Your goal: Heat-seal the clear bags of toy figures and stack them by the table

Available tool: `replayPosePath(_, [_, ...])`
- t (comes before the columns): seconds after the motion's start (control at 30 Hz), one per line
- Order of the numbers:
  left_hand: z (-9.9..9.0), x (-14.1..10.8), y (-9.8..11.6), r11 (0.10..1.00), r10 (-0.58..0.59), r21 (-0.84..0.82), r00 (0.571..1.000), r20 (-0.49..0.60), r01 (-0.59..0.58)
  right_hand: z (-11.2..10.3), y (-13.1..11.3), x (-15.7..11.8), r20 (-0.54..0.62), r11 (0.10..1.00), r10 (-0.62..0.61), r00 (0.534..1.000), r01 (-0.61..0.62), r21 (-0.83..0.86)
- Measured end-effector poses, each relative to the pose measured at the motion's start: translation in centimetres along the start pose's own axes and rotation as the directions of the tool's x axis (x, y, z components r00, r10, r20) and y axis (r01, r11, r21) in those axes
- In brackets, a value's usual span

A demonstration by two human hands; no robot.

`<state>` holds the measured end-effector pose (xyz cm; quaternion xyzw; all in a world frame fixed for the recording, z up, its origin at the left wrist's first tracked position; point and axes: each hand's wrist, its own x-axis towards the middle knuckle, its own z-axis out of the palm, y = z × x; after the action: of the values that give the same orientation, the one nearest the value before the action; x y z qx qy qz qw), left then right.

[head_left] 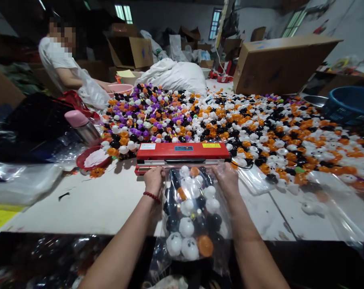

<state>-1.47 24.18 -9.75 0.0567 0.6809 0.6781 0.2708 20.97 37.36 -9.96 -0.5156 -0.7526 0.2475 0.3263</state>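
Observation:
A clear plastic bag (pixel 189 208) filled with white, black and orange ball-shaped pieces hangs over the table's front edge, its top against a red sealing machine (pixel 182 150). My left hand (pixel 154 180), with a dark red bead bracelet on the wrist, grips the bag's top left corner. At the top right corner, my right hand (pixel 226 179) is closed on the same bag. Both hands are at the machine's front edge.
Small coloured pieces (pixel 260 132) are heaped behind the machine. To the left stand a pink-capped flask (pixel 82 126) and a red dish (pixel 94 158). Empty bags (pixel 254 178) lie right. A person in white (pixel 61 64) works at the back left; a cardboard box (pixel 278 64) stands back right.

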Motion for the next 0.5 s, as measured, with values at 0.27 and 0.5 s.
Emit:
replayPosePath(0.27, [-1.8, -0.5, -0.6, 0.99, 0.048, 0.128, 0.994, 0.102, -0.061, -0.5, -5.4, 5.1, 0.482, 0.976, -0.195, 0.854, 0.121, 0.18])
replayPosePath(0.5, [-2.8, 2.0, 4.5, 0.453, 0.476, 0.729, 0.831, 0.289, -0.513, -0.5, -7.0, 6.9, 0.719, 0.997, -0.049, 0.693, 0.075, -0.003])
